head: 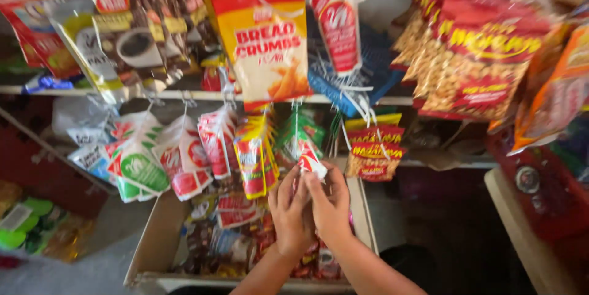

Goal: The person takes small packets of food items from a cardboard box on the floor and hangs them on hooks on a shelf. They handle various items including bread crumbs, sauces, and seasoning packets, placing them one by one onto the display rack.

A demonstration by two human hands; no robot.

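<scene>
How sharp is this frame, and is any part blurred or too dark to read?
Head view: motion blur smears the hanging packets, most at the right-hand peanut bags; both hands, left hand and right hand, on the small sachet, are soft; the lower right is dim.

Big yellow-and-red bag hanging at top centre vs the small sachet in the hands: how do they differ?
The big yellow-and-red bag is far larger than the small red-and-white sachet. The bag hangs untouched from the top row; the sachet is pinched between the left hand and right hand. The bag is mainly yellow with a red band; the sachet is red and white. Both are sealed, flat packets in the hanging display.
</scene>
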